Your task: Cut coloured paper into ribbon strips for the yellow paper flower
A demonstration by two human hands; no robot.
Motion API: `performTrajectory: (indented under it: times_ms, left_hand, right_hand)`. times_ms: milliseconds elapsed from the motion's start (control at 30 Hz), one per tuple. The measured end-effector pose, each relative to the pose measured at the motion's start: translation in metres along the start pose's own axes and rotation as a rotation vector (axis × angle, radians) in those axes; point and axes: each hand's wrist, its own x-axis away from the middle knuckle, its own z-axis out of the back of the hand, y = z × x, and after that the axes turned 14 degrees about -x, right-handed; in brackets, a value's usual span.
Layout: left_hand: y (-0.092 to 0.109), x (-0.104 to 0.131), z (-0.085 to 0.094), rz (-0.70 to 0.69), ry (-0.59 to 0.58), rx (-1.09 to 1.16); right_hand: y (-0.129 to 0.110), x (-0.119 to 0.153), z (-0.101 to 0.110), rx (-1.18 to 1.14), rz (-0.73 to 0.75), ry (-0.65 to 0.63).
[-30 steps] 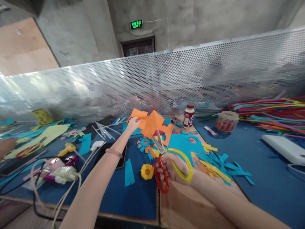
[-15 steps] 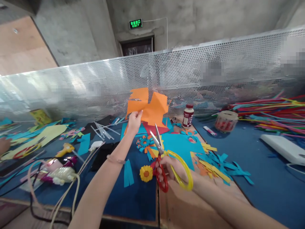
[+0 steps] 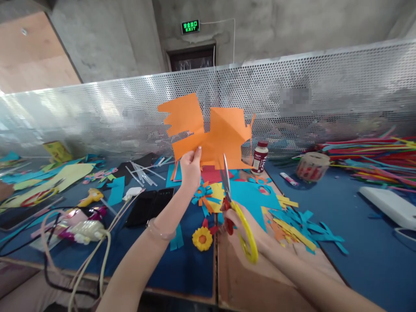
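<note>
My left hand [image 3: 191,168] pinches the lower edge of a sheet of orange paper [image 3: 224,134], holding it up above the table. The sheet has notches and strips cut from its edges. In my right hand [image 3: 242,223] is a pair of scissors [image 3: 227,186] with one red and one yellow handle loop. Their blades point up, close to the lower part of the orange sheet; whether they touch it I cannot tell. Below lie a yellow paper flower [image 3: 202,238], a blue and orange paper flower [image 3: 203,193] and a blue sheet [image 3: 248,197] with cut-outs.
Blue strips [image 3: 307,227] and yellow scraps lie on the right. Behind them stand a bottle [image 3: 260,157] and a tape roll [image 3: 312,167]. Leftward are a black phone [image 3: 147,207], a yellow glue gun [image 3: 91,197] and tangled cables [image 3: 104,255]. A perforated metal screen [image 3: 130,104] closes the back.
My left hand has raised the orange sheet and spread it more toward the camera. The scissors have turned, their blades now nearly together and nearer the sheet's lower edge.
</note>
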Motion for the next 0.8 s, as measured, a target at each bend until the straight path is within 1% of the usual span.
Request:
performTrajectory:
  times_ms: [100, 200, 267, 333, 367, 467, 500, 567, 667, 800]
  left_hand:
    - [0.004, 0.008, -0.002, 0.024, 0.020, -0.001]
    - [0.006, 0.015, -0.004, 0.016, 0.056, -0.031]
    - [0.007, 0.019, -0.006, -0.007, 0.054, -0.038]
    - [0.005, 0.021, -0.008, 0.001, 0.041, 0.017]
    - [0.004, 0.022, -0.009, 0.036, 0.032, 0.075]
    - [-0.002, 0.025, -0.012, 0.234, 0.026, 0.273]
    - [-0.005, 0.026, -0.013, 0.285, 0.037, 0.311]
    - [-0.009, 0.028, -0.013, 0.333, 0.054, 0.332]
    - [-0.013, 0.031, -0.014, 0.317, 0.046, 0.335]
    - [-0.013, 0.031, -0.016, 0.248, 0.009, 0.352]
  right_hand:
    - [0.003, -0.002, 0.001, -0.008, 0.012, 0.012]
    - [0.009, -0.005, 0.003, 0.005, 0.014, 0.021]
    - [0.013, -0.007, 0.005, 0.016, 0.030, 0.031]
    - [0.015, -0.008, 0.006, 0.022, 0.073, 0.043]
    - [0.015, -0.008, 0.007, 0.029, 0.097, 0.047]
    - [0.014, -0.008, 0.008, 0.047, 0.117, 0.058]
    - [0.013, -0.008, 0.008, 0.045, 0.108, 0.065]
    - [0.012, -0.008, 0.008, 0.037, 0.093, 0.073]
    - [0.013, -0.009, 0.008, 0.017, 0.103, 0.067]
    - [0.017, -0.011, 0.009, 0.044, 0.122, 0.061]
